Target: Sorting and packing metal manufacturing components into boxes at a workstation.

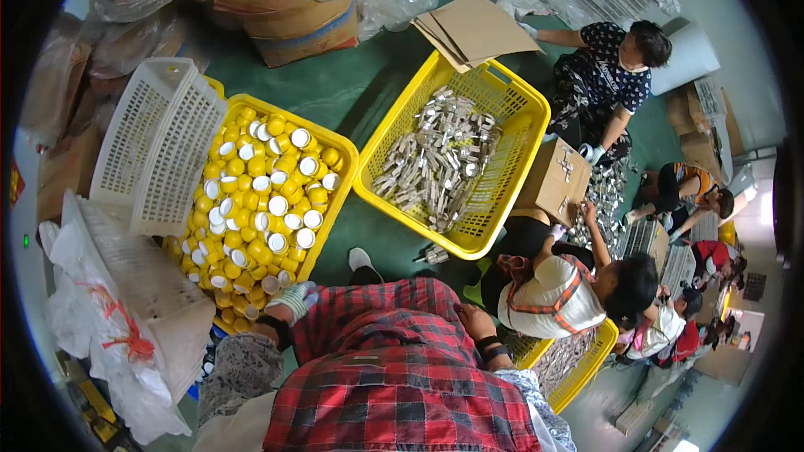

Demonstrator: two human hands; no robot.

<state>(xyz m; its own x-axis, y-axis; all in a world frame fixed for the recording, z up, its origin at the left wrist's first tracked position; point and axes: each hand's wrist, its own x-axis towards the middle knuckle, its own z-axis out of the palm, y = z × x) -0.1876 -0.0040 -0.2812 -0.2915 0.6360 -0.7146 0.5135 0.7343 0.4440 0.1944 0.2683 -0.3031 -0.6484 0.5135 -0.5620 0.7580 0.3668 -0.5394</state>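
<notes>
My left hand, in a pale striped glove, is low beside the near corner of a yellow crate. Many yellow and white round caps fill that crate. Against the side of my red and black checked apron rests my bare right hand, with a dark band at the wrist. Its fingertips are turned down and partly hidden. Whether either hand grips anything cannot be made out. Ahead stands a second yellow crate, holding a heap of shiny metal pieces.
Stacked white baskets lean over the left crate. Flat cardboard sheets lie across the middle crate's far edge. Close on my right sits a person in a white shirt, beside a cardboard box. Another person works behind it.
</notes>
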